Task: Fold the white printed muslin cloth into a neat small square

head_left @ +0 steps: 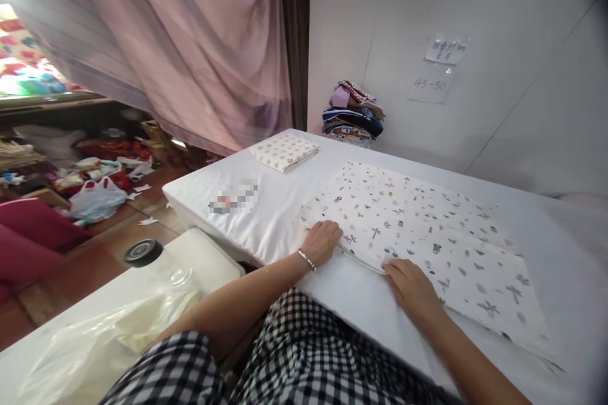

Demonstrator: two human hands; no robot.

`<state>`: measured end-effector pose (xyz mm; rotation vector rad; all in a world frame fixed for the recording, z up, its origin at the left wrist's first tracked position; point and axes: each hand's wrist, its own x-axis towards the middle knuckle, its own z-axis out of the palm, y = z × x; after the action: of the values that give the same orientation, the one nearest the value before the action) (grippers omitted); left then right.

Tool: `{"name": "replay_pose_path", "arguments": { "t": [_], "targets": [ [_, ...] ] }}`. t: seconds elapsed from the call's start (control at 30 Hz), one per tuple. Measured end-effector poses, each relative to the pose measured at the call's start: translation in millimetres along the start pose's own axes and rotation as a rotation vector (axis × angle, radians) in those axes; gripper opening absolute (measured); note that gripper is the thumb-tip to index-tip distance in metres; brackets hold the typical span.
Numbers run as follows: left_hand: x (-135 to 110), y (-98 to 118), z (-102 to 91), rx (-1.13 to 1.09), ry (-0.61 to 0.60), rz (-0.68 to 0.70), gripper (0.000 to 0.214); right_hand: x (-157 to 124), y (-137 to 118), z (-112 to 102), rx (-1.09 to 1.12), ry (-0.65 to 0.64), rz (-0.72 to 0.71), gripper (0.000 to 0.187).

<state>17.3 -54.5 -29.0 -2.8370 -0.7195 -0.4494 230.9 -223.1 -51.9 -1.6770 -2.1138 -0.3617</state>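
Observation:
A folded white cloth [422, 234] with a small print of plants and insects lies spread over the table. At its near edge, toward the left corner, my left hand [323, 242] has its fingers bent over the fabric. My right hand [412, 288] grips the same edge further right, its fingertips partly hidden. Between the two hands the layered edge of the cloth bows slightly. A smaller folded cloth [285, 152] with a heart-like print sits toward the table's far left corner.
The white-covered table [266, 234] stands against a pale wall with paper notes [430, 85]. A pile of folded fabrics [354, 115] rises behind it. On a white surface at left are a plastic bag [118, 335] and a black-lidded container [143, 253]. A pink curtain [204, 44] hangs behind.

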Motion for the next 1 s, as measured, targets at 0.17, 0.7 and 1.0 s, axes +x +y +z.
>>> {"name": "replay_pose_path", "arguments": {
  "t": [0.17,0.7,1.0],
  "targets": [
    [-6.9,-16.7,-2.4,0.044,0.023,-0.115,0.014,-0.1,-0.5,0.6,-0.002,0.024,0.003,0.022],
    [-9.9,-50.1,-2.0,-0.115,-0.014,0.016,0.016,0.9,-2.4,-3.5,-0.028,-0.014,0.035,0.026],
    [-19.1,-46.7,-4.6,-0.098,0.159,0.104,0.016,0.0,-1.7,-2.7,-0.013,-0.039,0.060,0.026]
  ]
}}
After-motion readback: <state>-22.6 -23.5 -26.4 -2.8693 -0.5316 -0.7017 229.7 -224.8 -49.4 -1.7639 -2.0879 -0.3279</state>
